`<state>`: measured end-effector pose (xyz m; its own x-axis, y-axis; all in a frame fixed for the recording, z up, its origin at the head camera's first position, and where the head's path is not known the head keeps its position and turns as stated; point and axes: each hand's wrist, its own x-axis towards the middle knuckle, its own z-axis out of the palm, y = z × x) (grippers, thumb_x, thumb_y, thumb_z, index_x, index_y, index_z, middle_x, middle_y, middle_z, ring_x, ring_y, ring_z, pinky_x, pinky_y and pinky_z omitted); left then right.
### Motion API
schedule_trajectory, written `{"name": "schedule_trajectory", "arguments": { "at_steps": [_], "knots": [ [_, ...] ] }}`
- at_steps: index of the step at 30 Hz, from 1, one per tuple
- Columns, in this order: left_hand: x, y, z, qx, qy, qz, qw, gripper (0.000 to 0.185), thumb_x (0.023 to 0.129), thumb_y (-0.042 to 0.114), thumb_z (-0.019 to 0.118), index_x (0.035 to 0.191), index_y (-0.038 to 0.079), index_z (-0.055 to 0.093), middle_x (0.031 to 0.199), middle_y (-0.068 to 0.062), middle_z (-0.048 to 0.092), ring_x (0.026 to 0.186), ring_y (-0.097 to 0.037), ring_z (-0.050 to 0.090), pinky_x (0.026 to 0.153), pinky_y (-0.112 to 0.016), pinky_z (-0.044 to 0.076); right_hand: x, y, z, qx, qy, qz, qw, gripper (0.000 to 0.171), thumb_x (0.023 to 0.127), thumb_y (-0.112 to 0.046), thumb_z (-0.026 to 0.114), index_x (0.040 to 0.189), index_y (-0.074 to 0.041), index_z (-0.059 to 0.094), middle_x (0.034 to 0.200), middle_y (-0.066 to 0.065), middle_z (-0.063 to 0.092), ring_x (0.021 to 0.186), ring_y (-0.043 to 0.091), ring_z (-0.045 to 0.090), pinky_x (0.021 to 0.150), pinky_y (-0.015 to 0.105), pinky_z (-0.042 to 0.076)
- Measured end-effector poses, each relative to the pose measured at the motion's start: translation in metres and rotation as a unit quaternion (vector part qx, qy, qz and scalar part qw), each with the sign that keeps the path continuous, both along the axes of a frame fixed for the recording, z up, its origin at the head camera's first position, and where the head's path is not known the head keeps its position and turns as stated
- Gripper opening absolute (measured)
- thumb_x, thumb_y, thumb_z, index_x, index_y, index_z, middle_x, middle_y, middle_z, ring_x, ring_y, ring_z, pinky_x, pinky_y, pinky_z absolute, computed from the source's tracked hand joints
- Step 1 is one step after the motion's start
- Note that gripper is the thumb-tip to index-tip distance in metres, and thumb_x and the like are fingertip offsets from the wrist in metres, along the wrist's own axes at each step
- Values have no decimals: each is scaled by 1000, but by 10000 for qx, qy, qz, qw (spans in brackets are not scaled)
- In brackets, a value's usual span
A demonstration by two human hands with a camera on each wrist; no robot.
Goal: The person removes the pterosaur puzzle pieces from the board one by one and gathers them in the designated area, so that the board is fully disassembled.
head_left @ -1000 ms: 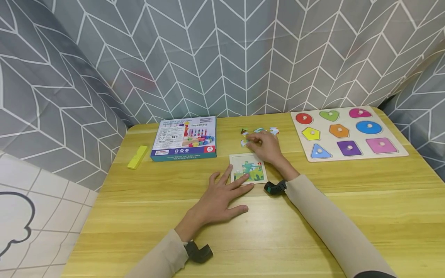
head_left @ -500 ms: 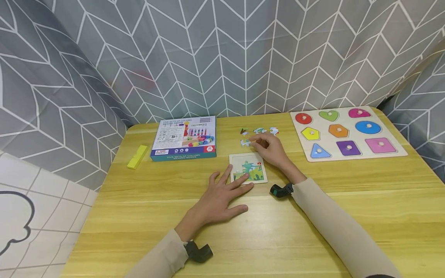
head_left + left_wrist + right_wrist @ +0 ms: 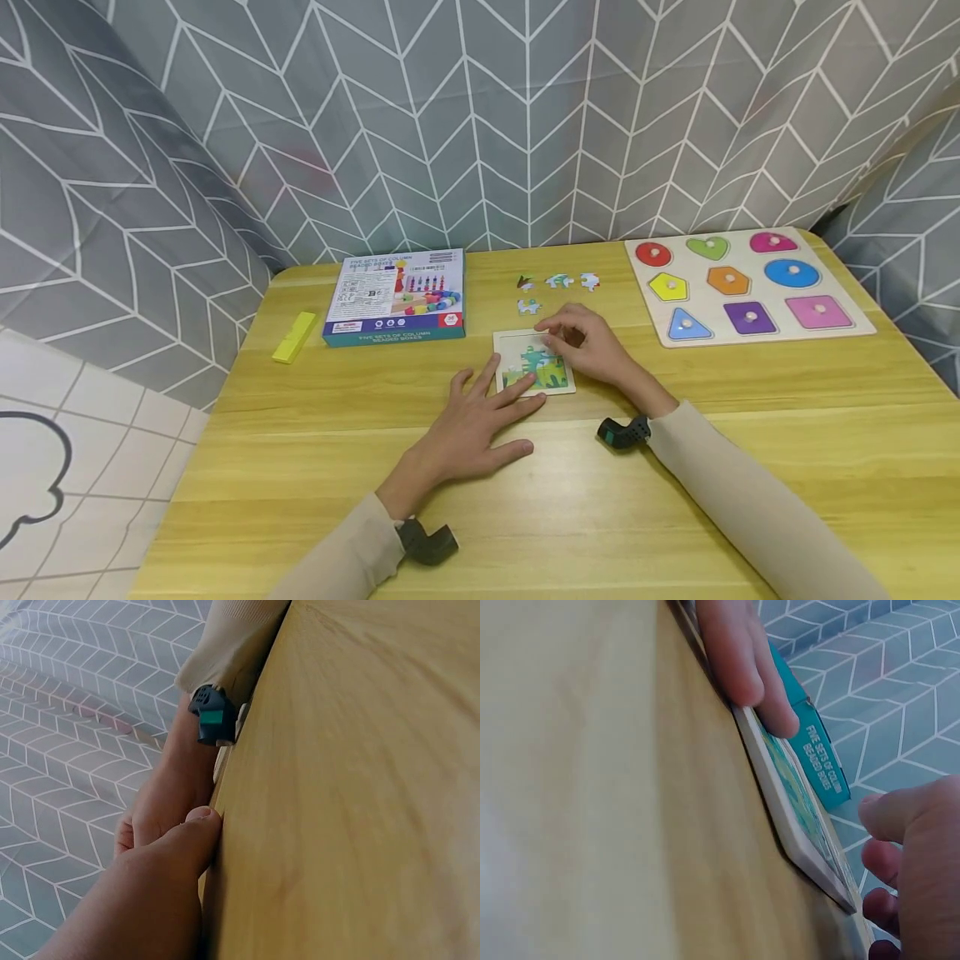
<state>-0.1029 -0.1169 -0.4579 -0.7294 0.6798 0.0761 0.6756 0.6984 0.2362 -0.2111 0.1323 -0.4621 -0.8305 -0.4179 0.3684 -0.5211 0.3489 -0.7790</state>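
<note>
A small square jigsaw puzzle board point(image 3: 517, 337) with a green and blue picture, partly filled, lies on the table. My left hand point(image 3: 468, 429) rests flat with fingers spread, its fingertips on the board's left and lower edge. Over the board's upper right corner, my right hand point(image 3: 588, 343) has thumb and index finger brought together, pinching a small puzzle piece mostly hidden by the fingers. In the right wrist view the board's pale edge point(image 3: 776, 810) runs between the two hands. Loose puzzle pieces lie behind the board, the closest being a blue and white piece point(image 3: 528, 307).
A beaded-column toy box point(image 3: 397, 300) lies at the back left, beside a yellow block point(image 3: 294, 337). At the back right is a knobbed shape board point(image 3: 765, 332) with coloured shapes. A grey patterned curtain point(image 3: 495, 125) hangs behind the wooden table point(image 3: 600, 517).
My right hand has drawn back from the loose pieces towards me, down to the board's upper right corner. The left hand has stayed in place on the board.
</note>
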Motion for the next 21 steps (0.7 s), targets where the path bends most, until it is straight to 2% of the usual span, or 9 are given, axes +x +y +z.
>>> {"name": "schedule_trajectory", "arguments": {
  "at_steps": [6, 12, 21],
  "knots": [
    [0, 0, 0, -37, 85, -31, 10000, 61, 102, 64, 40, 158, 42, 33, 169, 15, 23, 159, -41, 4, 118, -67, 14, 7, 2, 0, 335, 140, 329, 9988, 18, 94, -6, 70, 109, -10, 78, 89, 2, 64, 82, 17, 50, 75, 31, 39],
    [-1, 0, -1, -45, 140, -58, 9999, 61, 102, 64, 39, 158, 42, 33, 169, 14, 24, 159, -42, 4, 118, -68, 14, 10, 2, 1, 599, 171, 307, 9976, 19, 95, -7, 70, 111, -13, 78, 91, 0, 66, 88, 15, 48, 82, 37, 30],
    [0, 1, 0, -7, 80, -102, 9999, 61, 102, 62, 40, 158, 40, 34, 169, 13, 24, 159, -43, 4, 118, -68, 15, 13, 2, 1, 725, 335, 329, 9963, 23, 93, -6, 71, 113, -12, 78, 95, 2, 68, 84, 16, 43, 80, 37, 27]
  ]
}}
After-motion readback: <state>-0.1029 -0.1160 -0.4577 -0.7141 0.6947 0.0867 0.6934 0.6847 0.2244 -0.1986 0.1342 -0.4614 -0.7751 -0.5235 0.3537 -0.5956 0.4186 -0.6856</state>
